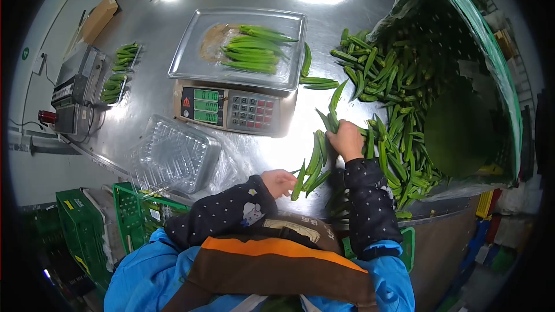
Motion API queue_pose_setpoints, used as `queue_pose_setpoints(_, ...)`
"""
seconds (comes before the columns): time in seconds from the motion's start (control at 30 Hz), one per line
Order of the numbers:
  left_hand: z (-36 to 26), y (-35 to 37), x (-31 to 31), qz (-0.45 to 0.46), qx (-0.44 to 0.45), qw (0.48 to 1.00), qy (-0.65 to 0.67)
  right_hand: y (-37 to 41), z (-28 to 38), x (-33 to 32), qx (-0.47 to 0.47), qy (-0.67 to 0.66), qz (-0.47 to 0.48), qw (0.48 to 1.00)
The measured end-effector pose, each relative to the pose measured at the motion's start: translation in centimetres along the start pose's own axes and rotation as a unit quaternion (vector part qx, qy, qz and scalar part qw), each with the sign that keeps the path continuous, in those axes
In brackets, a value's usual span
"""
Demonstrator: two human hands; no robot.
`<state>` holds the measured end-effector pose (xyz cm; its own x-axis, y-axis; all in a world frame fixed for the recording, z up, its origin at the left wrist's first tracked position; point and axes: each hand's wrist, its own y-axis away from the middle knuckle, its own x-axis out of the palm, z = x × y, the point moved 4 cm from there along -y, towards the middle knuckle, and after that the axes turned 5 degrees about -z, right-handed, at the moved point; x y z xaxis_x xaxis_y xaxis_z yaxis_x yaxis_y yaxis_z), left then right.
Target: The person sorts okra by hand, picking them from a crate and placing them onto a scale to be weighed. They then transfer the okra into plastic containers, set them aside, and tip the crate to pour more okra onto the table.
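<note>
My right hand (348, 140) is closed around a few green okra pods (334, 107), their tips pointing away from me above the steel table. Lower and to the left, my left hand (278, 184) has its fingers drawn together at the edge of an okra pod (299, 181); the grip is partly hidden. Between the hands, several loose okra pods (315, 159) lie fanned out on the table. A large heap of okra (399, 110) spreads to the right of my right hand. Ahead stands a digital scale (231, 110), with a plastic-tray portion of okra (254, 52) on its metal pan (185, 60).
Stacked clear plastic trays (179, 156) sit left of my left hand. Wrapped okra packs (114, 88) lie by a wrapping machine (75, 89) at far left. A green-edged bag (514, 110) stands open on the right. Green crates (87, 228) are below the table edge.
</note>
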<state>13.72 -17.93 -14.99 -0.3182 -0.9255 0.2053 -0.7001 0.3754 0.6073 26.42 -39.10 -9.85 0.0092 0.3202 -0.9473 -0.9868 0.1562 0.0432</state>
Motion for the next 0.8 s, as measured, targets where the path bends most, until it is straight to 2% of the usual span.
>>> queue_pose_setpoints(0.07,0.6,0.1,-1.0,-0.025,0.015,0.998,0.053,0.0,-0.7,0.5,-0.003,-0.013,0.042,0.999)
queue_pose_setpoints(0.13,-0.7,0.8,-2.2,-0.117,0.022,0.990,-0.079,1.4,-2.5,-0.9,-0.029,-0.098,0.007,0.995)
queue_pose_setpoints(0.17,0.2,0.3,-2.8,-0.120,0.027,0.989,-0.085,2.9,-3.1,-3.0,-0.044,-0.173,0.050,0.983)
queue_pose_setpoints(0.2,-0.1,0.3,-2.6,-0.119,0.024,0.989,-0.083,4.8,-4.8,-4.9,-0.017,-0.200,0.118,0.973)
queue_pose_setpoints(0.23,-1.0,0.5,-2.5,-0.136,0.045,0.976,-0.165,7.6,-6.0,-7.3,0.036,-0.299,0.167,0.939)
queue_pose_setpoints(0.27,-1.8,0.6,-2.2,-0.153,0.066,0.955,-0.246,10.2,-7.7,-10.1,0.076,-0.248,0.226,0.939)
queue_pose_setpoints(0.3,-2.1,0.5,-1.7,-0.151,0.064,0.956,-0.245,13.2,-9.6,-12.5,0.103,-0.266,0.241,0.928)
queue_pose_setpoints(0.33,-2.4,0.2,-1.1,-0.145,0.054,0.954,-0.258,17.1,-15.6,-13.0,0.085,-0.211,0.261,0.938)
queue_pose_setpoints(0.37,-2.7,0.1,-0.7,-0.138,0.045,0.951,-0.272,20.8,-17.7,-15.2,0.255,-0.236,0.314,0.883)
queue_pose_setpoints(0.4,-2.9,0.1,-0.5,-0.136,0.043,0.951,-0.273,24.3,-19.9,-17.0,0.301,-0.221,0.339,0.863)
queue_pose_setpoints(0.43,-3.8,0.4,0.0,-0.159,0.131,0.902,-0.380,30.3,-26.4,-16.1,0.323,-0.442,0.258,0.796)
queue_pose_setpoints(0.47,-4.8,0.7,0.6,-0.176,0.217,0.832,-0.479,36.0,-31.7,-15.5,0.406,-0.280,0.144,0.858)
queue_pose_setpoints(0.5,-5.7,1.0,1.4,-0.150,0.176,0.814,-0.533,42.5,-39.7,-14.1,0.417,-0.108,0.151,0.890)
queue_pose_setpoints(0.53,-5.6,0.7,2.0,-0.145,0.177,0.813,-0.535,45.7,-42.7,-12.5,0.417,-0.109,0.143,0.891)
queue_pose_setpoints(0.57,-5.2,0.3,2.5,-0.122,0.146,0.798,-0.572,48.3,-45.8,-12.4,0.404,0.042,0.111,0.907)
queue_pose_setpoints(0.6,-4.8,0.0,2.8,-0.100,0.114,0.778,-0.609,44.5,-37.8,-14.7,0.402,0.190,0.081,0.892)
queue_pose_setpoints(0.63,-4.7,-0.2,2.9,-0.078,0.100,0.782,-0.611,44.6,-37.7,-13.0,0.380,0.013,-0.057,0.923)
queue_pose_setpoints(0.67,-4.7,-0.3,2.9,-0.072,0.100,0.777,-0.617,42.3,-35.1,-11.4,0.342,-0.083,-0.097,0.931)
queue_pose_setpoints(0.7,-4.4,-0.5,2.4,-0.055,0.028,0.830,-0.554,40.5,-32.7,-9.7,0.349,-0.073,-0.098,0.929)
queue_pose_setpoints(0.73,-3.9,-0.6,2.1,-0.037,-0.043,0.873,-0.484,35.5,-25.5,-10.0,0.336,-0.211,-0.087,0.914)
queue_pose_setpoints(0.8,-3.4,-0.6,2.1,-0.043,-0.005,0.858,-0.512,31.6,-20.2,-8.1,0.271,-0.183,-0.058,0.943)
